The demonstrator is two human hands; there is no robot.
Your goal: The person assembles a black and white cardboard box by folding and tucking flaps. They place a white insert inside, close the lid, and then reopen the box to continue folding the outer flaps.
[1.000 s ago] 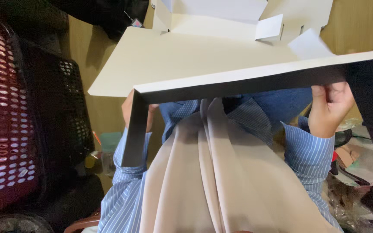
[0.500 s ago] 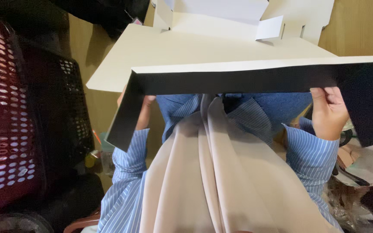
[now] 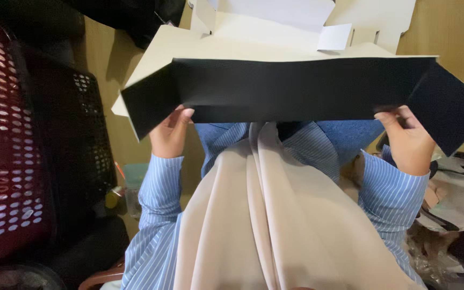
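Head view, looking down over the lap. Flat cardboard box blank (image 3: 296, 88), black on the near face and off-white on the far face, held out level above the knees, with its long black panel folded toward the viewer. Left hand (image 3: 168, 133) closed on the lower edge of the black panel near its left end, thumb on the near face, fingers hidden behind. Right hand (image 3: 408, 138) closed likewise on the lower edge near the right end, beside an angled black side flap (image 3: 449, 110). Both grips shut on the blank; finger positions behind the card not visible. White tabs and flaps (image 3: 334, 37) of the blank standing up at the far edge. Wooden tabletop (image 3: 447, 27) showing beyond the blank. Blue-and-white striped sleeves (image 3: 390, 198) on both forearms; beige cloth (image 3: 275, 225) draped down the lap. Dark red perforated basket (image 3: 6, 161) at far left, black perforated basket (image 3: 76, 134) just beside it. Crumpled paper and clutter (image 3: 457, 198) at lower right.
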